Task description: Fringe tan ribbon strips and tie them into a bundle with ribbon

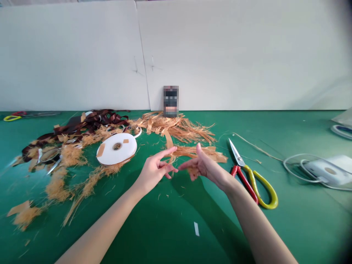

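Near the middle of the table, my left hand [154,171] points its index finger outward while its thumb and other fingers pinch together. Whatever lies in that pinch is too fine to make out. Facing it, my right hand [206,164] has its thumb raised and index finger stretched to the left thumb's tip. A small tan ribbon piece [193,172] shows at its curled lower fingers. Just beyond both hands lies a bundle of tan frayed ribbon [218,156]. Farther back is a larger pile of tan ribbon strips [178,128].
Left of my hands lies a white spool [111,149] among frayed tan fibres [73,156] and dark brown ribbon [90,123]. Red-and-yellow-handled scissors [247,178] lie at right, near a white device with a cable [328,170]. A blurred-out box [171,101] stands against the white panel [233,55].
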